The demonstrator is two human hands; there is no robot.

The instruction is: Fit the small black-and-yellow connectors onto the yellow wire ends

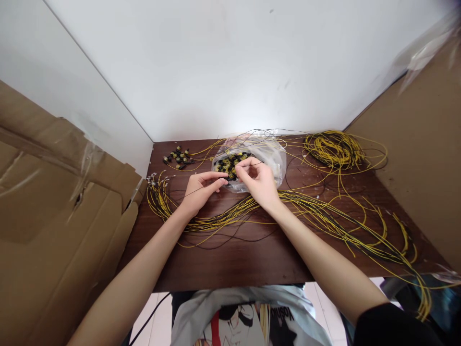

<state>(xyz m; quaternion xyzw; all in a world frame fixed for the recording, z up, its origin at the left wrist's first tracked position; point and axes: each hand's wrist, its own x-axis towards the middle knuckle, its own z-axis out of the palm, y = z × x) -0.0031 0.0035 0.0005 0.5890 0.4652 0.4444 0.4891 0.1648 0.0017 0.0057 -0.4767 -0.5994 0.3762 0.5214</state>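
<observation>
My left hand (204, 189) is closed in a pinch, with a thin black wire running back from its fingertips over the wrist. At the fingertips there may be a small dark part, too small to name. My right hand (257, 181) also pinches a thin dark wire (254, 165) between thumb and forefinger. Both hands are just in front of a clear plastic bag (279, 161) that holds many small black and yellow parts (224, 165). A long bundle of yellow and black wires (230, 214) passes beneath both wrists across the dark wooden table (230, 269).
Several small black and yellow parts (180, 156) with wires lie at the back left. A coil of yellow and black wire (334, 150) rests at the back right. Cardboard (54, 230) stands at the left, another cardboard sheet (418, 158) at the right, and a white wall (230, 67) behind.
</observation>
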